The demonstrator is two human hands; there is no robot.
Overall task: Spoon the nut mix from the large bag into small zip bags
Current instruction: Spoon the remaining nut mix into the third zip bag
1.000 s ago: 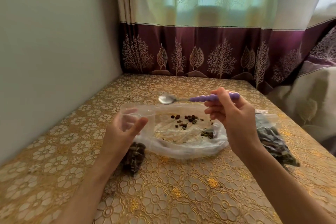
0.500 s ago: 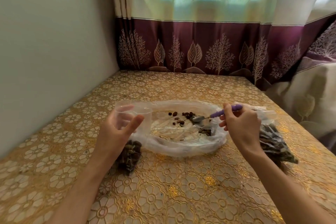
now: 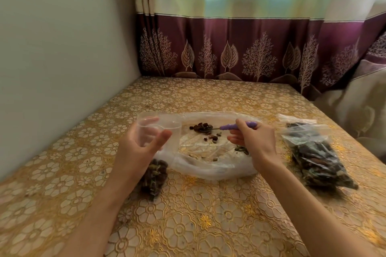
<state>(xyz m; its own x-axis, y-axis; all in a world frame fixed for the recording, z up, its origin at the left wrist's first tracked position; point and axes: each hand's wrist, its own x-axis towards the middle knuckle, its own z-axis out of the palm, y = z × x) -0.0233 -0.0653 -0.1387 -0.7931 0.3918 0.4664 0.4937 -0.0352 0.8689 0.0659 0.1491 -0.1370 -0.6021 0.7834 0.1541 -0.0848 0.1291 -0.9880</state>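
The large clear bag (image 3: 211,168) lies open on the table with a few dark nuts (image 3: 201,127) scattered inside. My right hand (image 3: 253,141) grips a purple-handled spoon (image 3: 231,126); its bowl rests among the nuts at the far side of the bag. My left hand (image 3: 140,148) holds a small clear zip bag (image 3: 167,129) upright with its mouth open, just left of the large bag. Nut mix (image 3: 154,177) fills the lower part of this small bag, below my wrist.
A filled small zip bag (image 3: 317,156) lies at the right of the table. The gold floral tablecloth (image 3: 188,225) covers the whole table. A wall runs along the left and a maroon curtain (image 3: 240,48) hangs behind. A cushion sits at the far right.
My right hand lowered the spoon from above the bag into it, then pushed the bowl left into the nuts. My left hand kept the small bag open in place.
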